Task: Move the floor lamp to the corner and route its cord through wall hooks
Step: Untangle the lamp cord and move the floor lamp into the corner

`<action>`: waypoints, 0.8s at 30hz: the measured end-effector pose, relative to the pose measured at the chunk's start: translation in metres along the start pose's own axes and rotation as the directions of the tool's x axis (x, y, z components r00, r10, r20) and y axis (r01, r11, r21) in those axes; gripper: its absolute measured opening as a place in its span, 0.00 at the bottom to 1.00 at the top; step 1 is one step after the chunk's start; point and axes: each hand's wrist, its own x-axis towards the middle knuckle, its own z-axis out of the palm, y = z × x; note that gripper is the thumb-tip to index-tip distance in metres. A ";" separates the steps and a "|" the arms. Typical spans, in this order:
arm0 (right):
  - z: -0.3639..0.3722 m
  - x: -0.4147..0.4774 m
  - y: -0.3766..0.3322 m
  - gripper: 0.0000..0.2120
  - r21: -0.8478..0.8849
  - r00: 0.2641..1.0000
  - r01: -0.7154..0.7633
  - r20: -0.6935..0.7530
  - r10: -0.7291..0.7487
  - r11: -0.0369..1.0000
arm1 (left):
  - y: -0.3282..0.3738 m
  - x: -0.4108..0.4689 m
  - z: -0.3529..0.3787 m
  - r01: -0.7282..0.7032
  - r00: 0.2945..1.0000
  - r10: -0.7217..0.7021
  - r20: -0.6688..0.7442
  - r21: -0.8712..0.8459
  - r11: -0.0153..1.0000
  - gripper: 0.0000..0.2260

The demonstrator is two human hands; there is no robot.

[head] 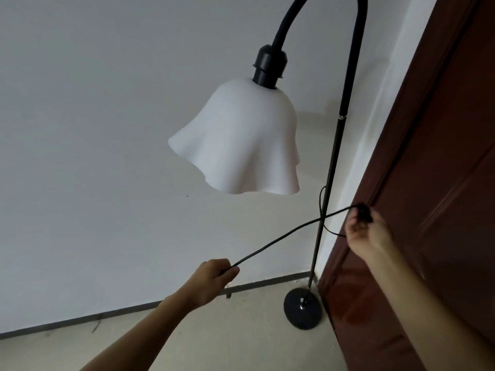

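Note:
The floor lamp stands in the corner: a thin black pole [333, 162], a round black base [303, 308] on the floor, and a white wavy shade [241, 145] hanging from a curved black neck. Its black cord [281, 238] runs taut between my two hands, crossing in front of the pole. My left hand [214, 279] is closed around the cord's lower stretch. My right hand [367, 231] pinches the cord's upper end together with a small black piece, close to the door frame. A cord loop hangs beside the pole. No wall hooks are visible.
A white wall [107, 129] fills the left and centre, with a grey skirting board [134, 307] along the floor. A dark red-brown wooden door [442, 210] closes off the right side, next to the lamp base. Pale floor tiles [214, 338] lie below.

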 end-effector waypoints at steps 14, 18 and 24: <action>-0.020 -0.083 0.146 0.10 -0.439 0.900 -0.357 0.073 0.429 0.825 | -0.007 -0.031 -0.004 -0.193 0.977 0.202 -0.073 0.117 0.974 0.17; -0.016 -0.091 0.157 0.13 -0.383 0.949 -0.306 -0.052 0.310 0.872 | -0.003 -0.050 0.000 -0.083 0.996 0.078 -0.048 -0.128 0.988 0.24; -0.026 -0.066 0.118 0.20 -0.124 0.976 -0.182 -0.142 0.164 0.975 | -0.035 -0.088 0.007 0.021 1.000 -0.019 0.012 -0.224 0.974 0.28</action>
